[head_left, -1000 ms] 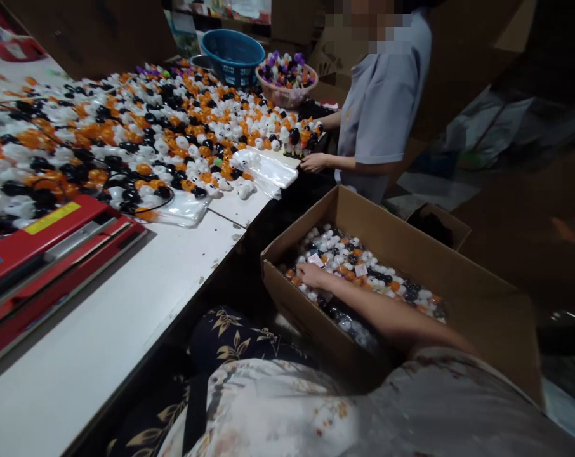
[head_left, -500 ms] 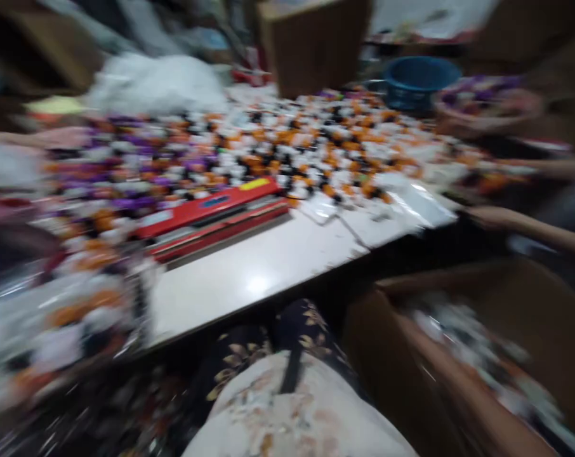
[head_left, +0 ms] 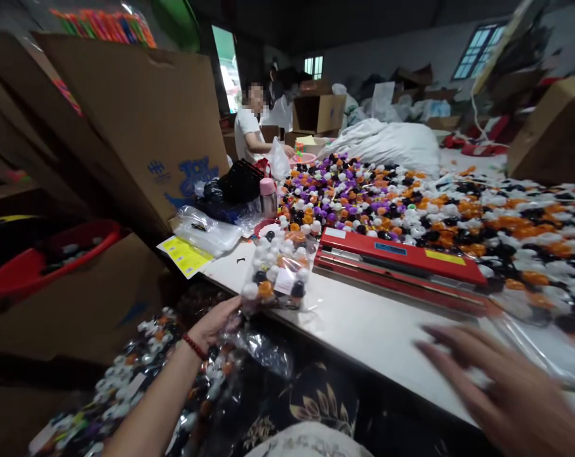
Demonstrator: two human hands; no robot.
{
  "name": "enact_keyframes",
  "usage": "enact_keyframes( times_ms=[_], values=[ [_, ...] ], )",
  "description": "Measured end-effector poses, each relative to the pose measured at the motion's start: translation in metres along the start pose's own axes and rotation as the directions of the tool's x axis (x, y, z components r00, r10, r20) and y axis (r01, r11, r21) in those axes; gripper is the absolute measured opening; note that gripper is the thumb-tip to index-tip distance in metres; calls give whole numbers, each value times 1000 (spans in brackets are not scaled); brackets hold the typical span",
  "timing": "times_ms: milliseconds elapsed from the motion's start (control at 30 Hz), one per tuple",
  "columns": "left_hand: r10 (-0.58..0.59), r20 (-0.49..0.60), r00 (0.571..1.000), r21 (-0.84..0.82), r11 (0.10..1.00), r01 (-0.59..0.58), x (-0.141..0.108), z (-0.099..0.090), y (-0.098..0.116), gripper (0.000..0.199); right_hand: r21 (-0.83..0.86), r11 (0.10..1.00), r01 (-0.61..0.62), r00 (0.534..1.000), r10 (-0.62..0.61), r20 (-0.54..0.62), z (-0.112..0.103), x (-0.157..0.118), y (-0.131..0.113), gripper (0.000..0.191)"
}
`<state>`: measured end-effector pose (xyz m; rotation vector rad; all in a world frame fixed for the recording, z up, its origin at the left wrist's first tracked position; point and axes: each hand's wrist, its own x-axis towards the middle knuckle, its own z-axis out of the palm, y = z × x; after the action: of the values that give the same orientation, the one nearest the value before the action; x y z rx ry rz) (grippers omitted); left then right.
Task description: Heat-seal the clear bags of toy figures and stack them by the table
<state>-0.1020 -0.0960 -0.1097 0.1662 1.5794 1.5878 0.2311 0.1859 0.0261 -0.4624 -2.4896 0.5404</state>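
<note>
Red beads form one bracelet on the left wrist; that forearm reaches up and forward, the left hand (head_left: 217, 322) at the lower corner of one clear bag (head_left: 278, 274) of toy heads on the white surface (head_left: 363, 336). Whether its fingers grip, I cannot tell. The right hand (head_left: 452, 339), blurred, reaches in from the right, fingers apart, open, near one red sealer (head_left: 399, 257). One pink-capped bottle (head_left: 268, 200) stands beyond.

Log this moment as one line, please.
left hand: at filled clear bag | right hand: open, blurred, over white table | bag: at table's near edge | red sealer: right of bag
</note>
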Motion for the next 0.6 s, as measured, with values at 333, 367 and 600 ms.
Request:
enact_keyframes(
  times_ms=[333, 367, 600],
  values=[
    [-29, 179, 983, 135, 991, 4, -8, 50, -41, 62, -233, 972, 38, 873, 81, 481, 174, 199, -65, 45],
    [-30, 149, 988, 124, 992, 12, -9, 49, -48, 63, -215, 976, 27, 853, 90, 514, 179, 203, -65, 35],
    [-81, 25, 996, 328, 942, 69, -38, 59, -125, 70, -122, 990, -70, 859, 122, 497, 194, 211, -64, 7]
  ],
)
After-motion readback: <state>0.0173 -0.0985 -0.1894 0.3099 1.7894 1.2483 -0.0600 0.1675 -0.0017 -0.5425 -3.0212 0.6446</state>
